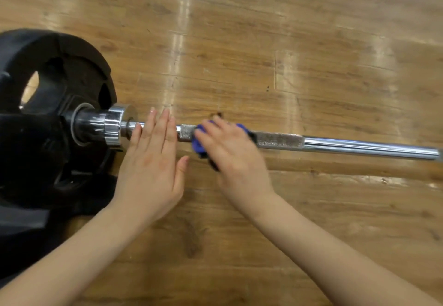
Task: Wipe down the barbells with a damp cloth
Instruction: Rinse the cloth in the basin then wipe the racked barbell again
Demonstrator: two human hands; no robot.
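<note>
A chrome barbell bar point(359, 146) lies across a wooden floor, running from a chrome collar point(115, 123) at the left out to the right edge. A black weight plate point(55, 114) sits on its left end. My left hand point(153, 162) lies flat with straight fingers over the bar just right of the collar. My right hand point(230, 152) presses a blue cloth point(200, 142) onto the knurled part of the bar, fingers wrapped over it; the hand is blurred. Most of the cloth is hidden under that hand.
The wooden plank floor point(263, 54) surrounds the bar on all sides. Dark material point(28, 229), possibly clothing or another plate, lies at the lower left below the weight plate.
</note>
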